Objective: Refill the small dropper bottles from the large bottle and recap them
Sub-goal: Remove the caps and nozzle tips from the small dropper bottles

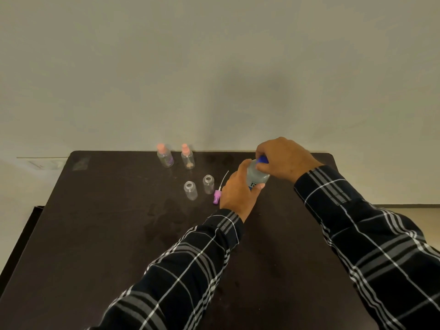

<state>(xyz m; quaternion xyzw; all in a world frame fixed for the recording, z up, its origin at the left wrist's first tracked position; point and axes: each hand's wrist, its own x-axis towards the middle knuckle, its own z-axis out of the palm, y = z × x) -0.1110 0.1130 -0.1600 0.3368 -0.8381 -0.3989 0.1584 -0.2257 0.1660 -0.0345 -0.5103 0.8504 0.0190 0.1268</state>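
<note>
Uncapping is judged begun; large bottle (256, 176) held by left hand (238, 194), blue cap (263, 160) pinched by right hand (283, 158); small bottles (190, 190) leftward are filled next.

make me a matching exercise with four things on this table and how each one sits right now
Things
1. large bottle
2. purple cap
3. front left small bottle
4. back left small bottle

States
A. stands with a pink cap on
B. lies on the table, a thin tube sticking out of it
C. stands open, no cap
D. gripped by the left hand, with the right hand on its blue cap

Pairs: 1-D, 2-B, 3-C, 4-A
</note>
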